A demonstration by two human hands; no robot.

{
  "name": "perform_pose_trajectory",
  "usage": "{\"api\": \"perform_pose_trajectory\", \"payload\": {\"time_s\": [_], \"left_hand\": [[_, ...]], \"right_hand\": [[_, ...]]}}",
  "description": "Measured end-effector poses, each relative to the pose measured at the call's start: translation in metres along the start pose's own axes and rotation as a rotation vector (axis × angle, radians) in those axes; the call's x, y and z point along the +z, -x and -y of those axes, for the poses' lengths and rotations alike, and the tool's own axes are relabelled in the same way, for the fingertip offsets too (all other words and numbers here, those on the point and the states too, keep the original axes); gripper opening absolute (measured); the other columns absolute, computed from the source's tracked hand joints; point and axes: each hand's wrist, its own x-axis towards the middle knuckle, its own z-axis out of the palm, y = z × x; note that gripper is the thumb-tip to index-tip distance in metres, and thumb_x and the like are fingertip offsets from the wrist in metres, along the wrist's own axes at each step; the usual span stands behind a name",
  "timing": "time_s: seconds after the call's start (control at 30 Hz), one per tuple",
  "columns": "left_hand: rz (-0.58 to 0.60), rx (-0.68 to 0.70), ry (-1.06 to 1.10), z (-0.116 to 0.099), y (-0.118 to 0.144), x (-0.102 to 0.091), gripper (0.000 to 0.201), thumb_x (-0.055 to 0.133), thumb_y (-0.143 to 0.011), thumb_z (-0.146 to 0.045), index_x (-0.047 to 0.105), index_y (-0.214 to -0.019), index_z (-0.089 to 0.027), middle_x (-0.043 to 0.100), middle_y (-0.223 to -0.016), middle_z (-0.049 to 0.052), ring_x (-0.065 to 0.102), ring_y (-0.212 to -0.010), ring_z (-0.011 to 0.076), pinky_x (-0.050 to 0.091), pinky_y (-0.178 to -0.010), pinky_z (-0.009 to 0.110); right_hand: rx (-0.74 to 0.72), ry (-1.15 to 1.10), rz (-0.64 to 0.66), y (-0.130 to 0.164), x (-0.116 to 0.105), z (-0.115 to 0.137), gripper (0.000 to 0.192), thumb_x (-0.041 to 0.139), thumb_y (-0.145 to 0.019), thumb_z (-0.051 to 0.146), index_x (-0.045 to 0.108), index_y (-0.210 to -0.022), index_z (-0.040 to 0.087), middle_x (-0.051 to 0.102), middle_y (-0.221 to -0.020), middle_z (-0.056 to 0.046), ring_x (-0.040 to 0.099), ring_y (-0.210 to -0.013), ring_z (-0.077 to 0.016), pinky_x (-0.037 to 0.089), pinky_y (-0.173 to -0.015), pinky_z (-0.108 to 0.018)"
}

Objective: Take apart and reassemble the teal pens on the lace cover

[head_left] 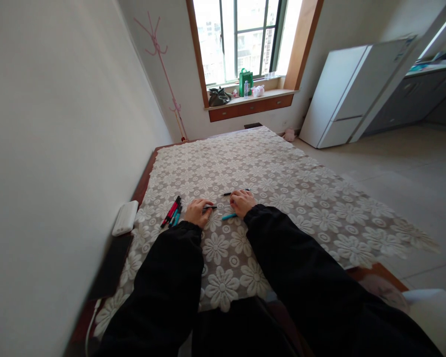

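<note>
My left hand is low over the flowered tablecloth, its fingers closed on a short black pen part. To the right, the curled fingers of my right hand pinch a thin pale stick, which looks like a pen refill and points toward the black part. Whether the two pieces touch is too small to tell. A teal pen barrel lies just in front of my right hand. Beyond that hand is a black pen, partly hidden by the fingers. A tiny white piece rests between the hands.
Left of my left hand lie several red, black and teal pens. A white power bank and a dark flat case sit along the left table edge by the wall, with a white cable nearby. A fridge stands beyond.
</note>
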Motion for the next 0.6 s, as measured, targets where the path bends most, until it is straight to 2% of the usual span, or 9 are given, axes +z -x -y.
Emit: {"api": "perform_pose_trajectory", "payload": {"time_s": [0.2,0.6], "left_hand": [[-0.022,0.108,0.033,-0.0018,0.0003,-0.0003,0.013,0.069,-0.084,-0.029,0.072,-0.097,-0.024,0.072,-0.106,0.004,0.062,-0.107,0.0233,0.047,-0.098,0.04],[-0.043,0.202,0.077,0.001,0.0006,0.0027,0.007,0.07,-0.085,-0.028,0.072,-0.087,-0.022,0.074,-0.097,0.004,0.064,-0.099,0.0228,0.05,-0.093,0.04]], "right_hand": [[-0.112,-0.042,-0.031,0.0003,-0.0037,0.0053,0.005,0.064,-0.087,0.02,0.069,-0.086,0.022,0.067,-0.109,-0.004,0.054,-0.11,-0.0219,0.034,-0.101,-0.039],[-0.295,-0.134,-0.051,0.0,0.0021,0.0064,0.004,0.065,-0.089,0.021,0.069,-0.089,0.022,0.069,-0.107,-0.004,0.057,-0.103,-0.0209,0.038,-0.098,-0.039]]}}
